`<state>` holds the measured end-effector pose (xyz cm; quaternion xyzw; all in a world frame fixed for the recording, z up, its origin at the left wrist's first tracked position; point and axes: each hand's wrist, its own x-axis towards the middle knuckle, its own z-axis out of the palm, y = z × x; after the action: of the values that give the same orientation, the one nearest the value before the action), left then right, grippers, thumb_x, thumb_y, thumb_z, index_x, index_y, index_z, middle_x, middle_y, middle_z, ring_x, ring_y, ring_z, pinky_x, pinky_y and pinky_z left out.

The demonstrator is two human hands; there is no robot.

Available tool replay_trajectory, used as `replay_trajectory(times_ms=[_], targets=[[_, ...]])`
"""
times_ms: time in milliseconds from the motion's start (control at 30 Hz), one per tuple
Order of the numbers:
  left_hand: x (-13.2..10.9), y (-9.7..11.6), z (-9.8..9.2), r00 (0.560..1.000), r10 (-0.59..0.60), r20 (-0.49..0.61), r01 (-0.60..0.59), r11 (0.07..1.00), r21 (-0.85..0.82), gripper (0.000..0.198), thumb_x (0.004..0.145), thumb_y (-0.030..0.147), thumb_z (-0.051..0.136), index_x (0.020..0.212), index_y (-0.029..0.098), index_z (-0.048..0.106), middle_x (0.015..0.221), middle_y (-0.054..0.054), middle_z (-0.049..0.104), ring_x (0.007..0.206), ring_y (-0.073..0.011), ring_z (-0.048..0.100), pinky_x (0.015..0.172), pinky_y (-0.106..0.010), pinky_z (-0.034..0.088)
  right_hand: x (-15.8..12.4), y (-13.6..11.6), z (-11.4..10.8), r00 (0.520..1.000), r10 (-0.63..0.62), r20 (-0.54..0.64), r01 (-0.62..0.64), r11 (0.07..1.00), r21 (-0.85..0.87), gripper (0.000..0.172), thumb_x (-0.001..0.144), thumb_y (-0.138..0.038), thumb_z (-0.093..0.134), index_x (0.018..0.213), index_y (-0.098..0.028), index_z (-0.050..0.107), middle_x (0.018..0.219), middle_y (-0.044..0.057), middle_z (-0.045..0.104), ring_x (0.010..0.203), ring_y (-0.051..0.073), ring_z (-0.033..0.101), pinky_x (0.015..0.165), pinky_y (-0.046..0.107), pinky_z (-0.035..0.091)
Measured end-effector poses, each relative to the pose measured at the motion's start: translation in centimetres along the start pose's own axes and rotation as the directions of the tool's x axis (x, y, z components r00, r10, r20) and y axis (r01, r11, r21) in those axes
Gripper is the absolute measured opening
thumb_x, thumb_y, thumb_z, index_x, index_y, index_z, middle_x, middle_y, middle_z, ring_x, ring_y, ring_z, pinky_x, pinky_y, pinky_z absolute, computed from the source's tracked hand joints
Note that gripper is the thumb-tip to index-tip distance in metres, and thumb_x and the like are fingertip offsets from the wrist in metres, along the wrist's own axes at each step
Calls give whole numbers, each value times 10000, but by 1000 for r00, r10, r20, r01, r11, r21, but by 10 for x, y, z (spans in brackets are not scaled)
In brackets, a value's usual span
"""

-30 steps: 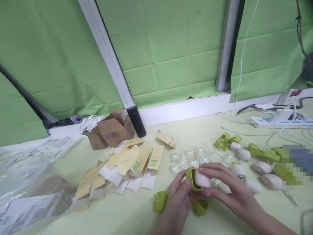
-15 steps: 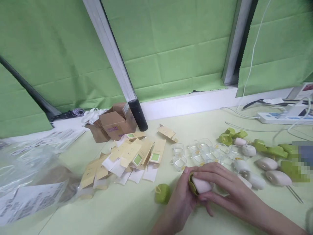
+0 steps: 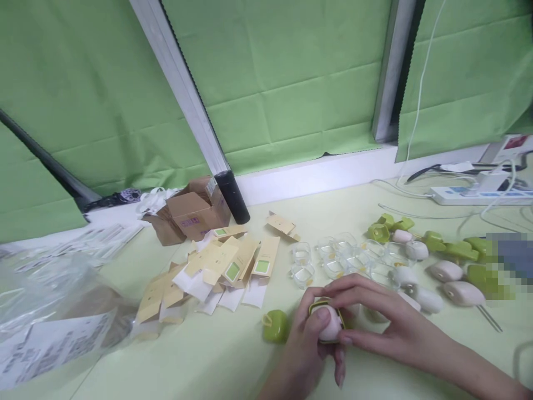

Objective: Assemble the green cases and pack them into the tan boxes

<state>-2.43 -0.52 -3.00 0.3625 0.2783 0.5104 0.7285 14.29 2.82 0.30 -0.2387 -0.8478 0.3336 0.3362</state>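
Between my two hands is a white rounded piece (image 3: pixel 332 329) seated in an olive-green case (image 3: pixel 317 304) with a yellowish rim. My left hand (image 3: pixel 306 347) wraps the case from the left, its thumb pressed on the white piece. From the right, my right hand (image 3: pixel 383 314) grips the same case with its fingers along the top and its thumb at the lower edge. Just left of my left hand, a green case (image 3: pixel 275 326) with a small yellow loop rests on the table. What the white piece is inside cannot be made out.
Clear plastic cases (image 3: pixel 302 273) stand beyond my hands. Several white rounded pieces (image 3: pixel 463 293) and green shells (image 3: pixel 461 251) lie to the right. Folded cartons (image 3: pixel 219 258), a cardboard box (image 3: pixel 200 215), a black cylinder (image 3: pixel 233 197), a plastic bag (image 3: pixel 83 283) and a power strip (image 3: pixel 449 195) surround them.
The white piece has turned from lying sideways to facing up within the green case. My left thumb has moved onto it. The view has shifted slightly.
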Motion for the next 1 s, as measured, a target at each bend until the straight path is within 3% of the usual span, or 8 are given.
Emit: replay_trajectory(times_ms=[167, 400, 633, 800, 1000], targets=[[-3, -2, -1, 1000, -20, 0, 20, 997, 72, 371, 731, 452, 666, 909, 191, 473, 676, 49, 531, 351, -2, 404, 278, -98, 355, 0, -2, -3, 1000, 1, -24, -2, 998, -70, 78, 827, -282, 629, 880, -240, 591, 968, 52, 601, 905, 192, 597, 763, 320, 519], [-7, -3, 1, 993, -118, 18, 114, 982, 153, 410, 666, 504, 676, 816, 193, 458, 621, 58, 536, 284, 8, 336, 228, -94, 219, 1, -8, -9, 984, -9, 179, 28, 994, -104, 84, 792, -191, 633, 811, -227, 559, 850, 8, 578, 813, 149, 573, 694, 254, 484], [-10, 4, 1, 972, -218, -82, 232, 943, 237, 469, 602, 512, 713, 839, 201, 454, 547, 87, 479, 353, 0, 302, 312, -103, 212, -1, -7, 2, 992, -82, 97, 94, 989, -118, 174, 708, -80, 582, 752, -232, 511, 756, -9, 556, 718, 140, 542, 615, 245, 454], [-10, 9, 2, 969, -228, -91, 242, 949, 204, 457, 599, 494, 719, 840, 198, 467, 630, 59, 527, 413, -12, 346, 358, -118, 223, -3, -1, 6, 997, -74, 19, 76, 993, -89, 226, 690, -60, 589, 779, -236, 479, 767, -16, 545, 734, 140, 550, 642, 254, 459], [-9, 11, 5, 967, -226, -122, 243, 957, 157, 436, 685, 534, 646, 905, 229, 425, 679, 54, 558, 383, -17, 359, 350, -143, 171, -4, 5, 3, 998, -34, 46, 38, 996, -81, 280, 725, -51, 564, 908, -247, 483, 855, 5, 570, 799, 156, 567, 695, 291, 481]])
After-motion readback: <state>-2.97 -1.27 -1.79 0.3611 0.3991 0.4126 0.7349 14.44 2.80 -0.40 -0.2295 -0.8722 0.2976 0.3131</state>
